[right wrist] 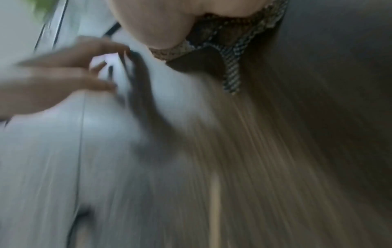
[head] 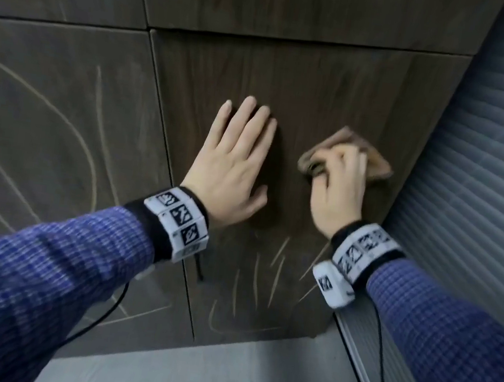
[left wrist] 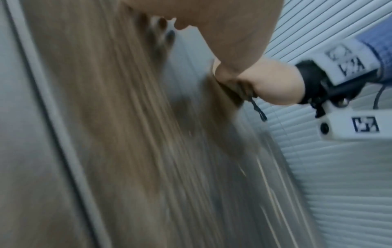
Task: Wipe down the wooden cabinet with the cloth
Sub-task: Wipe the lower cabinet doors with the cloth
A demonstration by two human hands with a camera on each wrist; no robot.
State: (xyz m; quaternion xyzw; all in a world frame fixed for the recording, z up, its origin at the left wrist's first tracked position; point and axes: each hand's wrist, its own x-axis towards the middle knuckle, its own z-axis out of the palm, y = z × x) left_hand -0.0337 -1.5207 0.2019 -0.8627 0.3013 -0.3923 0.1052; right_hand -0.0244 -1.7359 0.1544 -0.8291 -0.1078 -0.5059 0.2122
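Head view: both hands are up against the dark wooden cabinet, on its rightmost door panel.

Left hand lies flat on the door, fingers straight and together, thumb out toward 3 o'clock. It holds nothing.

Right hand sits at 3 o'clock from the left, just beside it and not touching. Its fingers are curled over a bunched tan cloth and press it to the wood. Cloth edges stick out past the fingers at 12 and 2 o'clock. The right wrist view shows a checked weave on the cloth, tucked under the palm; the rest of that view is blurred.

Pale chalk-like scribbles mark the same door at 6 o'clock from the hands. Larger loops cover the neighbouring panel at 9 o'clock.

A ribbed grey shutter stands along the cabinet's right edge. Grey floor lies below.

Both wrists carry white marker bands over blue knit sleeves.
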